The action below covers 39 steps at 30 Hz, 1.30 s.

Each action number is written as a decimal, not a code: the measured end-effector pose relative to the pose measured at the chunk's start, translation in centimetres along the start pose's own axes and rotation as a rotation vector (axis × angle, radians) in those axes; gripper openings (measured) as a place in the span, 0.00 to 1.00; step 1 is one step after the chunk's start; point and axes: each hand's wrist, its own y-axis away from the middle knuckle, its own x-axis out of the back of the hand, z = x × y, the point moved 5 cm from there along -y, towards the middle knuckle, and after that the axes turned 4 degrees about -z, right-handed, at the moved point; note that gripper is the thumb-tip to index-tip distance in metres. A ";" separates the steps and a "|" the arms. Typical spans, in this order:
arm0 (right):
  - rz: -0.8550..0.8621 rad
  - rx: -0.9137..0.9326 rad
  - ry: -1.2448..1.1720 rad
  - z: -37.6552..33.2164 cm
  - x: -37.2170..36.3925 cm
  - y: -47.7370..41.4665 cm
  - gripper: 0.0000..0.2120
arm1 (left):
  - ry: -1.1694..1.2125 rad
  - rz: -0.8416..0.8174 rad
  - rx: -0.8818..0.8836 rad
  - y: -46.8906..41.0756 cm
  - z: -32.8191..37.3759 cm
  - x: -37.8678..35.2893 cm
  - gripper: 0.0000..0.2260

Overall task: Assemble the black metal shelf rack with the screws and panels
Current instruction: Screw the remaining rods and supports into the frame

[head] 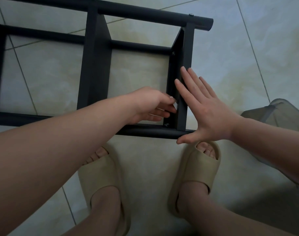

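Note:
The black metal shelf rack (94, 68) lies on its side on the tiled floor in front of my feet. Its end panel (186, 48) stands at the right, with a screw (173, 53) near its far corner and another screw (166, 124) near its close corner. My right hand (204, 109) lies flat with straight fingers against the outer side of that panel, thumb by the end of the near tube (145, 132). My left hand (152, 106) reaches inside the frame, and its extended fingers and thumb touch the panel's inner face.
My feet in beige slippers (101, 181) stand just behind the near tube. A grey object (272, 116) sits on the floor at the right. A middle panel (94, 48) crosses the frame to the left of my hands.

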 end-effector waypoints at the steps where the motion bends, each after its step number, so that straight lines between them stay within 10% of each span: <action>1: 0.000 -0.001 -0.002 0.0 0.0 0.0 0.64 | -0.002 0.001 -0.004 0.0 0.0 -0.1 0.04; 39: 0.034 0.019 -0.057 0.0 -0.3 -0.1 0.63 | -0.130 0.034 -0.019 0.5 0.3 -0.3 0.04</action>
